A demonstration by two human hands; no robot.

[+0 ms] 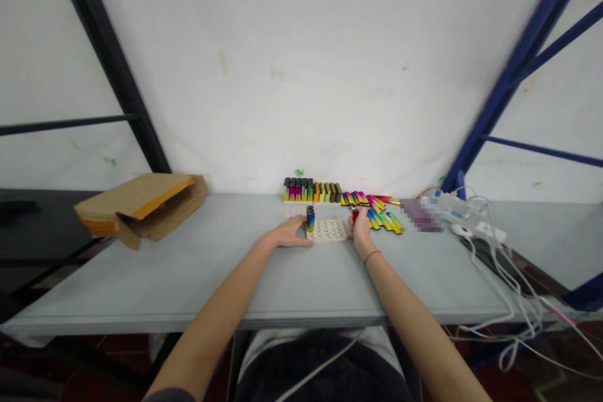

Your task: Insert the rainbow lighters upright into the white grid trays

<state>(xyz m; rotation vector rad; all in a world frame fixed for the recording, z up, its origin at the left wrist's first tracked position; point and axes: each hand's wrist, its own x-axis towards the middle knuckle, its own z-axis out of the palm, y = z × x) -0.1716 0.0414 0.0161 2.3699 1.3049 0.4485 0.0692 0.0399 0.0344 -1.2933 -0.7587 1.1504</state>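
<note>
My left hand (287, 232) rests on the table with its thumb and fingers spread, against the left end of a white tray (330, 231) with rows of round holes. A few upright lighters (310, 219) with dark tops and blue-yellow bodies stand along the tray's left end. Closed near the tray's right end, my right hand (362, 230) grips a red lighter (355, 215), mostly hidden by the fingers. Loose rainbow-coloured lighters (386, 222) lie right of that hand, and more loose lighters (355, 198) lie behind it.
Behind the tray, upright lighters fill racks, one black-topped group (298, 190) beside a yellowish group (327, 192). An open cardboard box (146, 204) lies at left. A pixelated patch (421, 215), a power strip (452, 207) and tangled white cables (506, 270) are at right.
</note>
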